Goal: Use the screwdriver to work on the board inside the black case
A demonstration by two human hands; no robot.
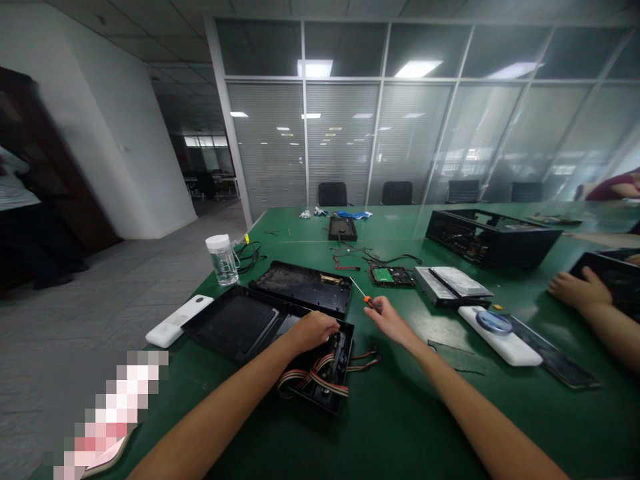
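Observation:
My right hand [384, 316] is closed round the orange and black handle of a screwdriver [368, 300], its thin shaft slanting up and to the left. My left hand [316, 329] rests over the right part of an opened black plastic casing [230, 323], its fingers curled together at the edge; what they pinch, if anything, is hidden. Striped ribbon wires [320, 380] in red, white and black loop out below that hand. Behind it lies another black shell [300, 283] with a gold-coloured strip inside.
A clear jar [223, 261] with a white lid and a white power bank-like block [179, 321] stand left. Right are a circuit board [384, 275], a silver drive unit [453, 285], a large black case [490, 237] and a co-worker's hand [583, 290].

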